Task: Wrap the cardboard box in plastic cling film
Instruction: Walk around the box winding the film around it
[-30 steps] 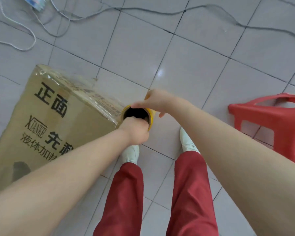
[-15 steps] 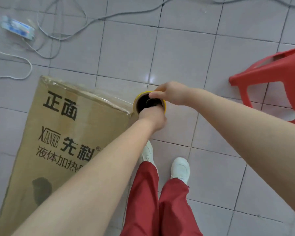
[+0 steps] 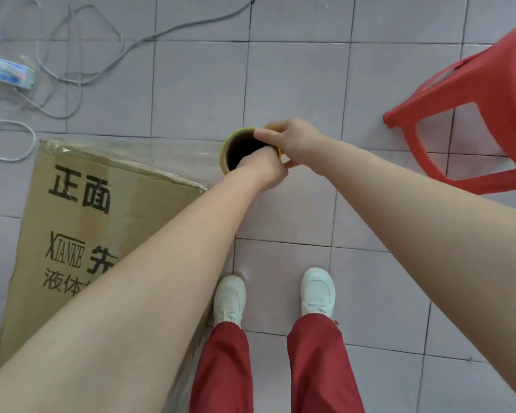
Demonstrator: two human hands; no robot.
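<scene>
Both hands are on the cling film roll (image 3: 239, 150) in the head view, the only view given; the left hand (image 3: 264, 169) is closed over the near rim of the roll's open core, fingers seemingly tucked inside, and the right hand (image 3: 292, 141) pinches the far rim from above, probably so the roll can turn between them while film pays out. The roll stands upright just beyond the far right corner of the cardboard box (image 3: 81, 234), which stands on the tiled floor (image 3: 370, 278) at the person's left; a clear sheet of film (image 3: 149, 153) stretches from the roll along the box's far top edge, so the roll is likely kept close and level to hold tension; a red plastic stool (image 3: 474, 114) sits well apart to the right, and loose cables (image 3: 81, 79) lie beyond the box.
</scene>
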